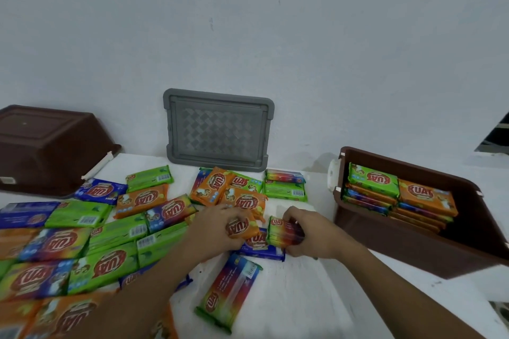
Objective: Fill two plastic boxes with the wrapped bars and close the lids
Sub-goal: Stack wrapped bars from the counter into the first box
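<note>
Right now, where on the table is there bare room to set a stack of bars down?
Bare white table shows near the front, between the lone bar and the open brown box, under the right hand. A smaller strip lies between the grey lid and the upturned brown box. The left half is crowded with overlapping bars.

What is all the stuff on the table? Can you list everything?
open box: one, brown, right side, partly filled with bars
packed bars: a stack, green, orange, blue, inside the open box
upside-down box: one, brown, far left
lid: one, grey, leaning on the wall at the back
loose bars: many, green, orange, blue, spread over the table's left and middle
table: one, white
left hand: holding an orange bar
right hand: holding a small stack of bars
</note>
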Demonstrator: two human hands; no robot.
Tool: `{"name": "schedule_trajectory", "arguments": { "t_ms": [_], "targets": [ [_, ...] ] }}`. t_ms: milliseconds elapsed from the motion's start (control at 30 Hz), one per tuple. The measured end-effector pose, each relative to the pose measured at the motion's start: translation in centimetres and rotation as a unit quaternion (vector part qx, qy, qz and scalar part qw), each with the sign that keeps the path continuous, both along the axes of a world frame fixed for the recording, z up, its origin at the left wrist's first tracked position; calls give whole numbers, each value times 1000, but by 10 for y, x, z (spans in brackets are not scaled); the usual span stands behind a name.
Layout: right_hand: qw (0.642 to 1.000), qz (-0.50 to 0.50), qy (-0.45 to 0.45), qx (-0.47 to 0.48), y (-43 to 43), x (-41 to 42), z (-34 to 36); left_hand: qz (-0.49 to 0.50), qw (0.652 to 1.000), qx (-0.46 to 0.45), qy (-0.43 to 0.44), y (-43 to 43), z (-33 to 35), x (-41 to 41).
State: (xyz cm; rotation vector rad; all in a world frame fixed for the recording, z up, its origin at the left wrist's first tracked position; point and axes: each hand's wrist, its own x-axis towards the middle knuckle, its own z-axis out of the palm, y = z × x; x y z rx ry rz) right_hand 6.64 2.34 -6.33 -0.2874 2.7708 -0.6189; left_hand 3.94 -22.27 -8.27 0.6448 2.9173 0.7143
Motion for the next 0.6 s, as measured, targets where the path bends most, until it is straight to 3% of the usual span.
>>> {"name": "schedule_trajectory", "arguments": {
  "t_ms": [233,400,600],
  "targets": [
    [981,-42,2,-188,8,29,36,1,984,169,-65,8,22,0],
    [961,-66,38,-267,50,50,97,-46,976,208,-33,44,76,-5],
    [973,-133,110,-150,143,50,128,-183,961,203,36,131,123,-25]
  ]
}}
